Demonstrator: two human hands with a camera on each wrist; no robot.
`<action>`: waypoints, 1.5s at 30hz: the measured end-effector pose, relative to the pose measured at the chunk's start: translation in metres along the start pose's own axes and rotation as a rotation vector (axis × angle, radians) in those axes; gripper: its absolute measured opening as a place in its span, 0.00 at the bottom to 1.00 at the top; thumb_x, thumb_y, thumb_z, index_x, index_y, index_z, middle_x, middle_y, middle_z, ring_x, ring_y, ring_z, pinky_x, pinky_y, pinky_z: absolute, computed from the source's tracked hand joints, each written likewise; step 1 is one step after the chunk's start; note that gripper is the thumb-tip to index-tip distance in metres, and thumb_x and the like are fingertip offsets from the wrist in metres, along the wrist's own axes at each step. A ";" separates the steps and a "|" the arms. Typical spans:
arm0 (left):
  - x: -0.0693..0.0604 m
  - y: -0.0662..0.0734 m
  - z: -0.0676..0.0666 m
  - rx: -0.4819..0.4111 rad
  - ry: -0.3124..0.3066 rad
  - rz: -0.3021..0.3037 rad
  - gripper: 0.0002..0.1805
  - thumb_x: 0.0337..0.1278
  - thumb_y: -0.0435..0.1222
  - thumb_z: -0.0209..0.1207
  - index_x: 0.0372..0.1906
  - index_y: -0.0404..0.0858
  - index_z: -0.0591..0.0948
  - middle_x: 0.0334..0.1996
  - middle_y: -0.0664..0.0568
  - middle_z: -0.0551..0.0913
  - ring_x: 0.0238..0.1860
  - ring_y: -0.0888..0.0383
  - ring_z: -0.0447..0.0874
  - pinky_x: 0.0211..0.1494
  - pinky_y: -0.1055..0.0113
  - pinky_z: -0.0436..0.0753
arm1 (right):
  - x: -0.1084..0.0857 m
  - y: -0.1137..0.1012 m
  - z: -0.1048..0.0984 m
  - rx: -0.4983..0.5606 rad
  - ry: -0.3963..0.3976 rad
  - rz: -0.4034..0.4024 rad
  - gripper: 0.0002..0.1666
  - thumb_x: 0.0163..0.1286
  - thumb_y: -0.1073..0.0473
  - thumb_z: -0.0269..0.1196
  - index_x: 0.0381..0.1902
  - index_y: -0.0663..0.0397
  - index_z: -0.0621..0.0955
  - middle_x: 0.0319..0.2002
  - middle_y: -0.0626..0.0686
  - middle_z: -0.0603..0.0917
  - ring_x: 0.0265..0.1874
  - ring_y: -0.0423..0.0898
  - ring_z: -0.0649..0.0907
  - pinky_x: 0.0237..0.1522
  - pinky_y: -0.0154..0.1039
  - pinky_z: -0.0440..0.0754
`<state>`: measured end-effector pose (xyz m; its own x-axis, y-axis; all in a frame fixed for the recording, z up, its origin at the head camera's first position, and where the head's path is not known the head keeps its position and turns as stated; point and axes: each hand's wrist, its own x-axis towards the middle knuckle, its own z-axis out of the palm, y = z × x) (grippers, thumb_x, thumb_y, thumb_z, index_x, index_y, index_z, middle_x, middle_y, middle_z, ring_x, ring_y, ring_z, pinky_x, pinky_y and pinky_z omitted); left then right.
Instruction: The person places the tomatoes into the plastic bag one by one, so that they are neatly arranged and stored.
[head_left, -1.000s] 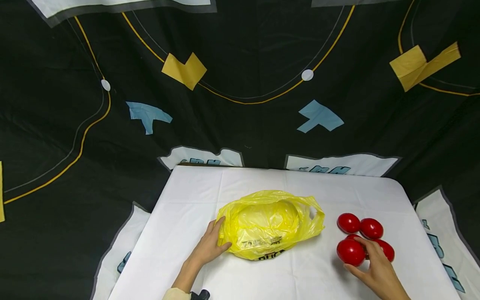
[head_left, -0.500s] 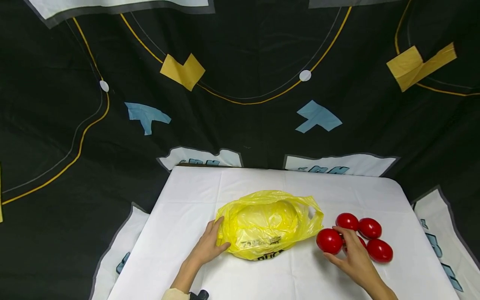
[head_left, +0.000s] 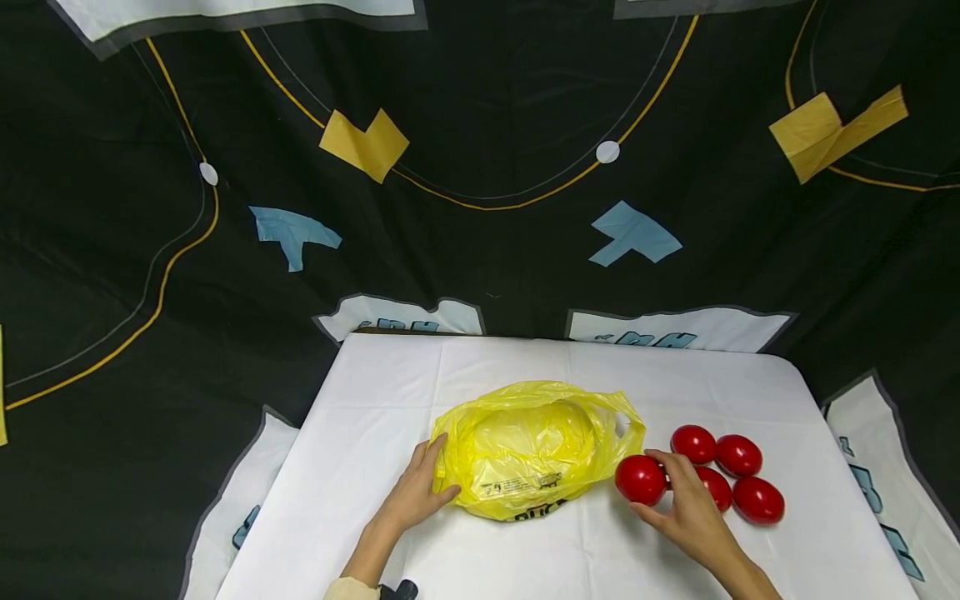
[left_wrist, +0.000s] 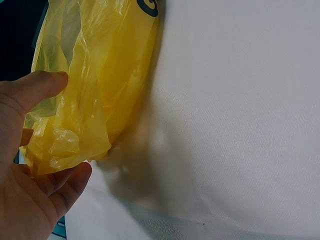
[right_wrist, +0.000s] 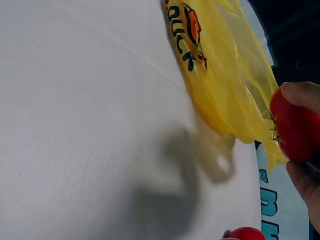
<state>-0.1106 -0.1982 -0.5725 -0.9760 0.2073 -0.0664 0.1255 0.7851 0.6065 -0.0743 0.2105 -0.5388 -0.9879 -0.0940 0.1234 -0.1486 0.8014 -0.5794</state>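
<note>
A yellow plastic bag (head_left: 525,458) lies on the white table, its mouth spread and dark print on its near side. At its left end, my left hand (head_left: 415,492) holds the bag's edge, thumb on one face and fingers round the other in the left wrist view. My right hand (head_left: 690,508) grips a red tomato (head_left: 641,479) just off the bag's right end, near its handle loop. Thin green sepals show on this tomato (right_wrist: 295,125) in the right wrist view, where the bag (right_wrist: 220,75) is beyond it.
Several more red tomatoes (head_left: 738,456) rest in a cluster on the table, right of my right hand. The table's white cloth (head_left: 480,358) reaches a back edge before a dark curtain (head_left: 480,258). A dark object (head_left: 405,590) sits by my left wrist.
My right hand has carried the tomato left, away from the cluster and up to the bag's right end, slowing lately. The left hand and the bag stay in place.
</note>
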 end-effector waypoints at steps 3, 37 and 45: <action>0.001 0.000 0.001 0.000 -0.003 -0.003 0.49 0.49 0.46 0.68 0.73 0.39 0.56 0.65 0.38 0.61 0.60 0.39 0.70 0.60 0.47 0.72 | 0.001 -0.001 0.003 -0.003 0.012 -0.026 0.48 0.42 0.48 0.79 0.60 0.54 0.70 0.51 0.54 0.73 0.42 0.49 0.77 0.39 0.47 0.84; 0.002 0.001 -0.002 0.002 -0.017 0.001 0.49 0.49 0.45 0.69 0.73 0.39 0.56 0.65 0.38 0.61 0.60 0.40 0.70 0.60 0.46 0.72 | 0.024 -0.035 0.038 0.097 -0.011 -0.198 0.47 0.42 0.53 0.79 0.60 0.54 0.71 0.53 0.50 0.72 0.53 0.48 0.76 0.52 0.50 0.78; 0.004 0.001 -0.002 0.002 -0.019 0.004 0.49 0.49 0.45 0.69 0.73 0.40 0.56 0.65 0.39 0.61 0.60 0.41 0.70 0.60 0.47 0.72 | 0.026 -0.039 0.045 0.105 0.006 -0.220 0.46 0.41 0.54 0.80 0.59 0.54 0.72 0.52 0.49 0.73 0.52 0.48 0.76 0.51 0.51 0.79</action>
<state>-0.1148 -0.1977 -0.5708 -0.9721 0.2209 -0.0791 0.1293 0.7856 0.6051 -0.0964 0.1500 -0.5491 -0.9310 -0.2559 0.2603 -0.3643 0.6962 -0.6186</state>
